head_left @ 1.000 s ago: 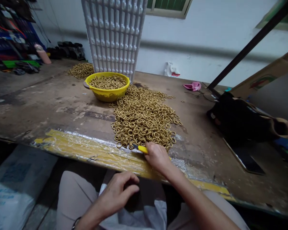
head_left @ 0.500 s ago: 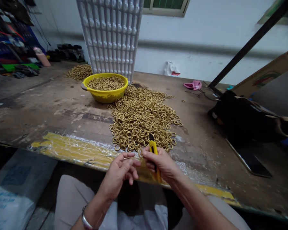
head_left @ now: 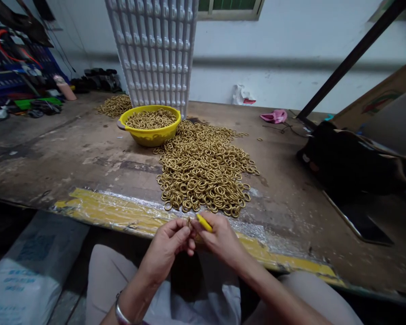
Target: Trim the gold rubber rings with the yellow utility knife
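My left hand [head_left: 171,241] pinches a small brass ring [head_left: 189,221] between thumb and fingers, just beyond the table's front edge. Touching or nearly touching it, my right hand [head_left: 219,234] is closed round a yellow cutter [head_left: 204,222]; its blade end is hidden near the ring. A wide pile of brass rings [head_left: 203,171] lies on the table right beyond both hands. Behind the pile to the left stands a yellow basin [head_left: 152,135] filled with more rings.
Yellow tape [head_left: 115,210] covers the wooden table's front edge. A phone [head_left: 365,230] and a black bag [head_left: 352,158] lie at the right. A ridged grey panel [head_left: 155,54] stands behind the basin. A pink cloth [head_left: 275,116] lies at the back.
My right hand has moved left to meet my left hand, and the cutter has tilted over toward the left. The ring is now between the two hands, in my left fingers.
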Tool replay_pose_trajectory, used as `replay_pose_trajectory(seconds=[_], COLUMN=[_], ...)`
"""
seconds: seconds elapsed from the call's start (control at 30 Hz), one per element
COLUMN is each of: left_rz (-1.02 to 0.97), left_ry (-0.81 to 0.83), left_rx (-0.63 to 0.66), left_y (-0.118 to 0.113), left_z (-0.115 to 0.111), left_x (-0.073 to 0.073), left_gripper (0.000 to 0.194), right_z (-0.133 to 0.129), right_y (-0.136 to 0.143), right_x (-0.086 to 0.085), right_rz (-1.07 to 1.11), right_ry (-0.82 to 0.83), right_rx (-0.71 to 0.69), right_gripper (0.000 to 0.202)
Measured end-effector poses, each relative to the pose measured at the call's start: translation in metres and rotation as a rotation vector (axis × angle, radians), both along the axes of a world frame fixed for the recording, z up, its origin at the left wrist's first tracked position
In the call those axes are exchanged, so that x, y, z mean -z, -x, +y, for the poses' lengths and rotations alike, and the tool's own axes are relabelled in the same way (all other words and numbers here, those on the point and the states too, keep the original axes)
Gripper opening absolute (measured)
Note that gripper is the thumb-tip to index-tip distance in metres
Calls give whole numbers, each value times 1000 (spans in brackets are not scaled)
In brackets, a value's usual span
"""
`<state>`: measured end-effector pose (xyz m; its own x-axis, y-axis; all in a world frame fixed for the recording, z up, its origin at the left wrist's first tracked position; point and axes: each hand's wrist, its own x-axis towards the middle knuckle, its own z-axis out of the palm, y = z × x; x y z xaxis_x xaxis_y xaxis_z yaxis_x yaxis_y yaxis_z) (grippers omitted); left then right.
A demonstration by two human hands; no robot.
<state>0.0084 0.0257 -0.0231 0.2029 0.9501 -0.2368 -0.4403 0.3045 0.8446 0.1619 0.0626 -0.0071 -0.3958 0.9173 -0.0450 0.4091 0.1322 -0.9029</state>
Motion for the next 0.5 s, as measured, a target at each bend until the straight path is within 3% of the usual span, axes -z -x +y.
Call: replay_pose_trajectory(seconds=[0.07, 0.13, 0.33, 0.5], left_rz=[123, 208, 380, 501], left_ry=[-58, -97, -197, -339], left_rx=[-15, -21, -9, 33], left_y=[3, 6, 11, 13], left_z=[-3, -5, -6, -20], left_x=[-1, -2, -2, -23], left_gripper=[20, 21, 19, 26], right_z=[-2, -5, -9, 5], right_y=[-5, -7, 0, -4], right_x=[-3, -3, 0, -3], right_rz=[-312, -497, -656, -836], right_ry=[-268, -365, -406, -366], right_rx=[-13, -55, -128, -104], right_gripper=[7, 10, 13, 17])
